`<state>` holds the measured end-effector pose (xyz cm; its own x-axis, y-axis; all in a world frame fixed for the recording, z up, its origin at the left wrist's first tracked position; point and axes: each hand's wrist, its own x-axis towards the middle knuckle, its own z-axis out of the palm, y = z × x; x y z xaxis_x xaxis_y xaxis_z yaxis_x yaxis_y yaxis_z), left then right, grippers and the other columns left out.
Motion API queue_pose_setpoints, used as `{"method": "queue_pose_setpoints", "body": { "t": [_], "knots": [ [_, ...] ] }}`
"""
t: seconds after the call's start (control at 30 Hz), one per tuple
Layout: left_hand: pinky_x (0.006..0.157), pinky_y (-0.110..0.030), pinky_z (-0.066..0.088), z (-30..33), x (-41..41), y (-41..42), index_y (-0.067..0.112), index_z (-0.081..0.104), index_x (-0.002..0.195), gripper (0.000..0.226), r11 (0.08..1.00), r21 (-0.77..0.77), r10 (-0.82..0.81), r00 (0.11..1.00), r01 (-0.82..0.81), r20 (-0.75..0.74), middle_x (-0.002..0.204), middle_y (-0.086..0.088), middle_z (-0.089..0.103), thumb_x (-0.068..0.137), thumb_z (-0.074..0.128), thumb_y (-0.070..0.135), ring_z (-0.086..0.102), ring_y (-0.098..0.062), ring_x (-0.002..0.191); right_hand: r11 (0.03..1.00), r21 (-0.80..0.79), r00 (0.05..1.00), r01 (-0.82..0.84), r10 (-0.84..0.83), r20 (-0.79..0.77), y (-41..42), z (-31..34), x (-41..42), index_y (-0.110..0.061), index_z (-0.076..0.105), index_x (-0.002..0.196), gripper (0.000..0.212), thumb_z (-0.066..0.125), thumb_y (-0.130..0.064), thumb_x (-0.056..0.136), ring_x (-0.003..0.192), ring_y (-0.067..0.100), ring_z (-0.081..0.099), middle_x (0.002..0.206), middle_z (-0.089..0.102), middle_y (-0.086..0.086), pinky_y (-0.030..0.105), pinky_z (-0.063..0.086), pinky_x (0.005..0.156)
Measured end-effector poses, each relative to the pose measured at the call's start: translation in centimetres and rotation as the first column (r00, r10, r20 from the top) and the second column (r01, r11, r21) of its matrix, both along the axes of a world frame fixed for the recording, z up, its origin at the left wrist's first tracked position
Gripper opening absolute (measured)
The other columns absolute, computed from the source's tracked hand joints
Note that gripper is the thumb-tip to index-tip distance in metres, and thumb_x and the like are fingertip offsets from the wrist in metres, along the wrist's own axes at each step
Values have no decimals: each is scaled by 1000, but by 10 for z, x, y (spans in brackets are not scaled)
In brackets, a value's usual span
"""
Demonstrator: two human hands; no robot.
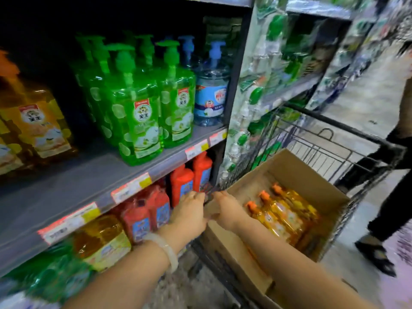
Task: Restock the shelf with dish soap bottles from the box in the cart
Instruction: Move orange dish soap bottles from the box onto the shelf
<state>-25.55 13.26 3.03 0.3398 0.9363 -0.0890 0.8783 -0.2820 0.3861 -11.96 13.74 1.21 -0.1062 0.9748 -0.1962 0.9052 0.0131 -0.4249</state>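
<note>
Head view looks down an aisle at a cardboard box [287, 175] sitting in a wire shopping cart [330, 150] just beside the shelf [93, 181]. Orange dish soap bottles [283, 212] lie on their sides in the box, caps pointing toward the shelving. Both hands reach to the near left corner of the box: the left hand [189, 212], with a pale bangle [165, 248] on its wrist, has its fingers curled over the cart's front rim, and the right hand [227, 208] grips the box's flap at that corner. Neither hand holds a bottle. On the shelf stand green pump bottles [138, 117], a blue pump bottle [211, 94] to their right and amber bottles [42, 128] at the left edge, with bare shelf board in front. Red bottles [180, 184] fill the level below. Another person's legs [394, 197] stand beyond the cart, blurred.
</note>
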Motion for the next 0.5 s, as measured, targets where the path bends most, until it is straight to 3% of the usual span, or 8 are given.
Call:
{"method": "queue_pose_setpoints", "body": {
  "t": [0.1, 0.27, 0.4, 0.5],
  "knots": [
    [102, -38, 39, -23, 36, -2, 12, 47, 125, 45, 993, -109, -59, 996, 51, -63, 128, -9, 48, 84, 61, 24, 46, -29, 123, 981, -144, 986, 129, -112, 120, -10, -20, 47, -6, 32, 140, 70, 67, -26, 82, 124, 32, 46, 136, 46, 16, 36, 40, 101],
    [109, -35, 30, -62, 102, 0, 11, 37, 135, 66, 953, -298, -100, 987, 59, -126, 140, -11, 41, 81, 67, 35, 38, -29, 131, 925, -281, 962, 257, -216, 170, -22, -50, 132, -7, 35, 137, 68, 66, -31, 82, 122, 28, 50, 135, 49, 12, 33, 44, 95],
    [109, -30, 28, -103, 150, 11, 11, 29, 142, 74, 909, -415, -11, 995, -30, -96, 144, -10, 39, 82, 65, 37, 36, -25, 134, 892, -378, 960, 247, -174, 218, -9, -82, 193, -6, 32, 140, 71, 67, -32, 83, 126, 28, 47, 138, 47, 12, 34, 44, 101],
    [109, -30, 28, -137, 182, 15, 13, 24, 144, 75, 838, -524, 143, 988, -151, -56, 148, -11, 34, 84, 63, 34, 34, -26, 136, 860, -457, 967, 228, -145, 209, 7, -111, 228, -9, 31, 141, 75, 69, -33, 82, 128, 26, 44, 141, 42, 10, 31, 42, 101]
  ]
}}
